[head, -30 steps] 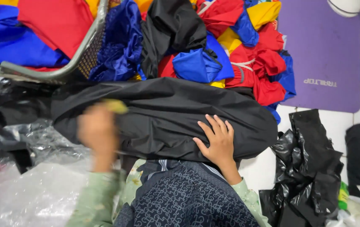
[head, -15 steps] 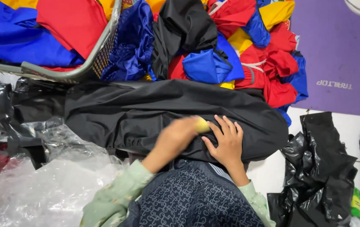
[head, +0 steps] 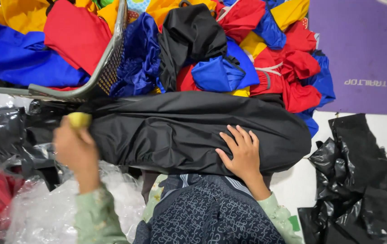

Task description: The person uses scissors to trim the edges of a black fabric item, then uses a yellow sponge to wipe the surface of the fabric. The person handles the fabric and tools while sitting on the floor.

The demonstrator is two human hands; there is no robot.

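left hand (head: 73, 147), gripping a yellow object (head: 79, 119), has swung back left; right hand (head: 243, 153) stays flat, open on the black garment (head: 180, 129).

Two hands showed, one black garment (head: 189, 131) lay across the lap, one basket (head: 107, 63) stood by, one purple mat (head: 365, 54), one yellow object (head: 79, 119).

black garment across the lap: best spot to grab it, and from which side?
Probably its left end, near the left hand, coming in from the left. The black garment lies flat and long across the lap, the right hand presses its lower middle down, and that end looks free beside the clear plastic, so it could lift away.
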